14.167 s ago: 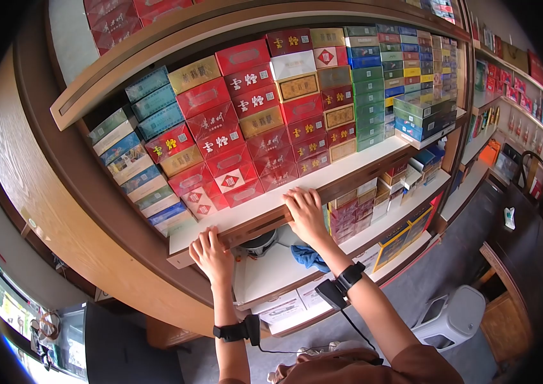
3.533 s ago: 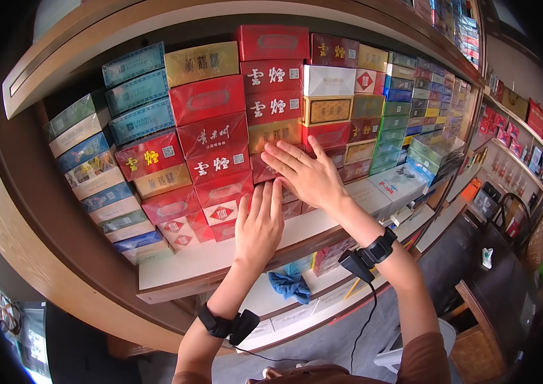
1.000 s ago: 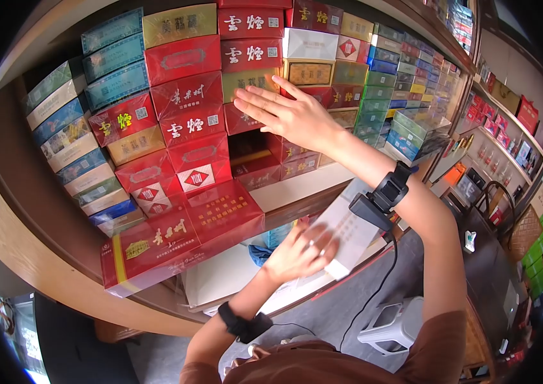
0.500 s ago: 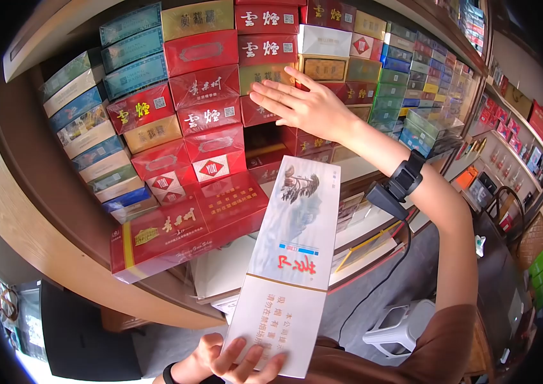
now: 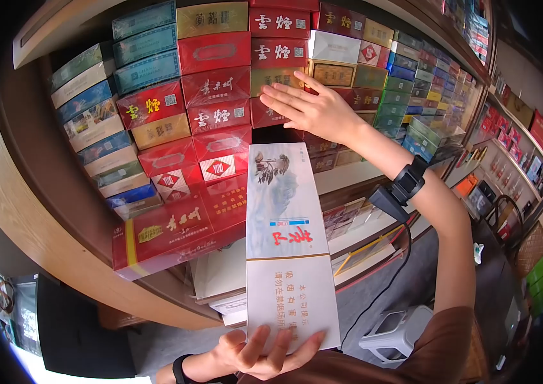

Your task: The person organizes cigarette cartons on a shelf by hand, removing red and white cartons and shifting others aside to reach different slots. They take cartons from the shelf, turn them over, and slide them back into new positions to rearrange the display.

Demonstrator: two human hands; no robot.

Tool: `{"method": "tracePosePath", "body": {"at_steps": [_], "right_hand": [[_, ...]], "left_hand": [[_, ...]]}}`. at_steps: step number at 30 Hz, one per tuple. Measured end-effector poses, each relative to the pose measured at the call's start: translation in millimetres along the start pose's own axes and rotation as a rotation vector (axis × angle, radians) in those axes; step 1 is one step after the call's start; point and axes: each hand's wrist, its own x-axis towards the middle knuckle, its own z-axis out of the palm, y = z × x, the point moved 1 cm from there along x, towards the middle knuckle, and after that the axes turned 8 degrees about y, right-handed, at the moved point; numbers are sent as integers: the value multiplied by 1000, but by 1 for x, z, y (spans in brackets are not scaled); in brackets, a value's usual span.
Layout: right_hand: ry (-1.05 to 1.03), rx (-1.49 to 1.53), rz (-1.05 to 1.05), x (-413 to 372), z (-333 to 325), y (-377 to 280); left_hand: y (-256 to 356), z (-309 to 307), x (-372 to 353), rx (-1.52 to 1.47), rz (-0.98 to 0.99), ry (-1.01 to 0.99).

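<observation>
My left hand [image 5: 265,354] grips the lower end of a long white cigarette carton [image 5: 289,237], with its fingers across the top face. A pine tree, misty mountains and red lettering are printed on it. The carton's far end reaches to a dark gap [image 5: 275,134] in the stacked cartons; whether it has entered cannot be told. My right hand [image 5: 313,110] is open, fingers stretched out, against or just in front of a gold carton [image 5: 275,80] and a red carton [image 5: 265,112] above that gap. It holds nothing.
Stacked cartons fill the shelf, among them a red carton [image 5: 214,83]. A long red carton [image 5: 185,224] lies crosswise at the front left, by the curved wooden edge [image 5: 92,262]. A cable [image 5: 390,281] hangs from my right wrist device. A white stool [image 5: 399,333] stands below.
The white carton has swung from a slant to nearly straight, its far end moving left and toward the gap. My left hand moved right and slightly up. My right hand stays outstretched at the stack.
</observation>
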Motion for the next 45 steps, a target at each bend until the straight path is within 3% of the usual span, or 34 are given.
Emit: {"method": "tracePosePath", "body": {"at_steps": [3, 11, 20, 30, 34, 36, 38, 45], "right_hand": [[-21, -25, 5, 0, 0, 0], [-12, 5, 16, -2, 1, -1], [-45, 66, 23, -7, 0, -13], [-8, 56, -5, -2, -6, -12], [433, 254, 233, 30, -25, 15], [471, 150, 417, 58, -36, 34], [456, 54, 498, 76, -31, 52], [521, -41, 649, 98, -10, 61]], "left_hand": [[3, 11, 11, 55, 11, 101], [-2, 30, 6, 32, -26, 52], [9, 55, 67, 12, -130, 110], [-14, 120, 72, 136, -99, -22], [-11, 113, 69, 99, -128, -63], [-5, 104, 77, 15, -216, -109], [-1, 98, 83, -64, -329, 92], [13, 117, 102, -119, -314, 341]]}}
